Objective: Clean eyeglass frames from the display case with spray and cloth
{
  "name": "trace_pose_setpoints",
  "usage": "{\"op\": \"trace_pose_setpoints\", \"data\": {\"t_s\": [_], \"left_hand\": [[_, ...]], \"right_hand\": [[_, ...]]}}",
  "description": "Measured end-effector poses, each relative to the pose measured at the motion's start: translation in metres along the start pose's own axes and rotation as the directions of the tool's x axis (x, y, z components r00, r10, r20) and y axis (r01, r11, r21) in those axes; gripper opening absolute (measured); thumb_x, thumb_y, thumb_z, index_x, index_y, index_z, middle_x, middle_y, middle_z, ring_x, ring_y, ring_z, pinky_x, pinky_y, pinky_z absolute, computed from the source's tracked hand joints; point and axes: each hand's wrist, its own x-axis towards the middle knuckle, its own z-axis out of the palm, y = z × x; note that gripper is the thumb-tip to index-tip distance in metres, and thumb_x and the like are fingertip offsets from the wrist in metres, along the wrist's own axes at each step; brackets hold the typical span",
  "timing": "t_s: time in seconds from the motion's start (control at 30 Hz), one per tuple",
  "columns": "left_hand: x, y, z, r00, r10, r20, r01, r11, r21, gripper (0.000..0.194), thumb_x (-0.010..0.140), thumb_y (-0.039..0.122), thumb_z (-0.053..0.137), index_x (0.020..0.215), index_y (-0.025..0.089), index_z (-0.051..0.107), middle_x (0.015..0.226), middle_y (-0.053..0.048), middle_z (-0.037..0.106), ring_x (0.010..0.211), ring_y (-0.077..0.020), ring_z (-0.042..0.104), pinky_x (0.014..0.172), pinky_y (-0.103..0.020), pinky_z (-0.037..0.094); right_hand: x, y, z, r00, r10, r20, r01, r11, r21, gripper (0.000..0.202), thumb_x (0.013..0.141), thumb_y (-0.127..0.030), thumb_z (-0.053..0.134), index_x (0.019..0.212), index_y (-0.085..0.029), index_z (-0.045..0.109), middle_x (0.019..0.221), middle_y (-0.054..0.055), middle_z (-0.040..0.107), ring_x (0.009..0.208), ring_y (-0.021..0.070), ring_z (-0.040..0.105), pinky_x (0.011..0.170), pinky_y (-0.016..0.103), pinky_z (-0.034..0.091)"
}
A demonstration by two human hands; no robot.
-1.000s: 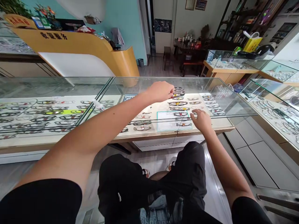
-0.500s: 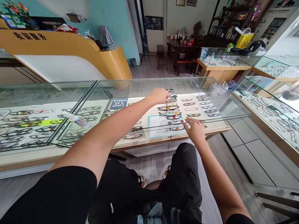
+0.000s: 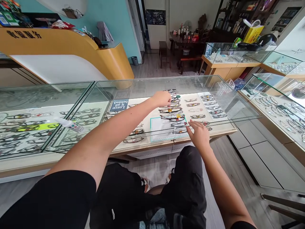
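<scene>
My left hand (image 3: pixel 162 99) reaches far over the glass display case (image 3: pixel 140 83), its fingers curled and pointing down. Whatever those fingers hold, if anything, is hidden behind the hand. Close by runs a column of eyeglasses (image 3: pixel 170 110), seen through the glass. Nearer to me, my right hand (image 3: pixel 199 132) lies palm down at the front of the case with fingers spread and nothing in them. More eyeglasses (image 3: pixel 197 116) show just beyond its fingertips. To the left of my forearm, a white bottle (image 3: pixel 72 125) with a printed label is on the glass top.
A blue printed card (image 3: pixel 119 105) and a teal-edged white sheet (image 3: pixel 157 129) lie among the frames. Another glass case (image 3: pixel 274 105) stands at the right. Behind are a yellow counter (image 3: pixel 114 60) and a dark table (image 3: pixel 183 38). My knees are close to the case's front.
The camera view has shifted slightly. My left hand stays over the same column of eyeglasses, fingers still curled, and my right hand keeps its place at the front.
</scene>
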Motion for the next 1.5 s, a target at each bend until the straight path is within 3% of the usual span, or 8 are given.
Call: {"op": "trace_pose_setpoints", "data": {"t_s": [0.33, 0.67, 0.9, 1.17, 1.3, 1.37, 1.43, 1.5], "left_hand": [[0.015, -0.013, -0.013, 0.985, -0.169, -0.013, 0.169, 0.985, -0.025, 0.033, 0.080, 0.032, 0.074, 0.111, 0.022, 0.083, 0.118, -0.013, 0.081, 0.110, -0.0297, 0.072, 0.096, -0.035, 0.052], [0.027, -0.024, -0.002, 0.988, -0.156, 0.003, 0.156, 0.985, -0.071, 0.035, 0.079, 0.029, 0.069, 0.110, 0.024, 0.085, 0.117, -0.011, 0.082, 0.110, -0.0274, 0.072, 0.097, -0.032, 0.053], [0.021, -0.026, 0.003, 0.986, -0.156, -0.063, 0.146, 0.980, -0.137, 0.031, 0.082, 0.030, 0.069, 0.108, 0.024, 0.085, 0.115, -0.011, 0.082, 0.108, -0.0270, 0.072, 0.098, -0.032, 0.052], [-0.014, -0.032, -0.031, 0.951, -0.166, -0.262, 0.083, 0.950, -0.301, 0.020, 0.082, 0.029, 0.073, 0.096, 0.023, 0.086, 0.100, -0.009, 0.081, 0.097, -0.0286, 0.071, 0.079, -0.033, 0.046], [-0.066, -0.042, -0.043, 0.909, -0.206, -0.361, 0.040, 0.908, -0.418, 0.023, 0.087, 0.038, 0.071, 0.099, 0.023, 0.085, 0.076, -0.005, 0.072, 0.074, -0.0217, 0.062, 0.067, -0.033, 0.037], [-0.101, -0.046, -0.033, 0.869, -0.285, -0.405, -0.043, 0.770, -0.636, 0.025, 0.085, 0.042, 0.075, 0.094, 0.021, 0.085, 0.065, -0.002, 0.061, 0.064, -0.0171, 0.051, 0.062, -0.032, 0.031], [-0.137, -0.050, -0.014, 0.823, -0.407, -0.397, -0.211, 0.429, -0.878, 0.027, 0.076, 0.044, 0.084, 0.085, 0.019, 0.082, 0.059, 0.001, 0.052, 0.059, -0.0132, 0.040, 0.060, -0.030, 0.027], [-0.169, -0.052, 0.012, 0.794, -0.492, -0.357, -0.294, 0.203, -0.934, 0.034, 0.072, 0.051, 0.086, 0.083, 0.019, 0.080, 0.059, 0.003, 0.047, 0.056, -0.0110, 0.034, 0.057, -0.029, 0.025]], "right_hand": [[-0.001, 0.000, 0.002, 1.000, -0.004, -0.027, 0.004, 1.000, -0.011, 0.033, 0.107, -0.035, 0.057, 0.124, -0.021, 0.081, 0.134, 0.012, 0.080, 0.128, 0.0338, 0.073, 0.102, 0.048, 0.061], [-0.002, -0.003, 0.001, 1.000, -0.009, -0.022, 0.008, 1.000, -0.023, 0.034, 0.108, -0.034, 0.055, 0.125, -0.019, 0.081, 0.135, 0.013, 0.079, 0.129, 0.0335, 0.073, 0.105, 0.049, 0.060], [-0.001, -0.002, 0.006, 0.999, 0.005, -0.032, -0.006, 1.000, -0.025, 0.033, 0.106, -0.031, 0.057, 0.124, -0.018, 0.081, 0.136, 0.012, 0.079, 0.129, 0.0327, 0.073, 0.109, 0.047, 0.058], [0.004, -0.004, 0.005, 0.993, 0.109, 0.042, -0.110, 0.994, 0.021, 0.036, 0.105, -0.032, 0.055, 0.125, -0.019, 0.082, 0.140, 0.012, 0.077, 0.135, 0.0316, 0.069, 0.112, 0.043, 0.052], [0.019, -0.011, -0.017, 0.982, 0.159, 0.098, -0.164, 0.985, 0.047, 0.030, 0.100, -0.034, 0.060, 0.102, -0.021, 0.087, 0.115, 0.014, 0.085, 0.107, 0.0340, 0.078, 0.086, 0.040, 0.055], [0.034, -0.027, -0.028, 0.982, 0.127, 0.137, -0.140, 0.986, 0.091, 0.031, 0.100, -0.040, 0.060, 0.093, -0.023, 0.085, 0.091, 0.010, 0.085, 0.084, 0.0288, 0.077, 0.072, 0.035, 0.050], [0.050, -0.054, -0.032, 0.984, 0.043, 0.174, -0.075, 0.980, 0.184, 0.036, 0.101, -0.048, 0.057, 0.090, -0.025, 0.083, 0.078, 0.004, 0.081, 0.071, 0.0228, 0.071, 0.065, 0.032, 0.044], [0.066, -0.088, -0.026, 0.977, -0.077, 0.198, 0.000, 0.932, 0.363, 0.036, 0.099, -0.051, 0.060, 0.083, -0.024, 0.079, 0.073, 0.002, 0.076, 0.066, 0.0195, 0.065, 0.063, 0.031, 0.040]]}}
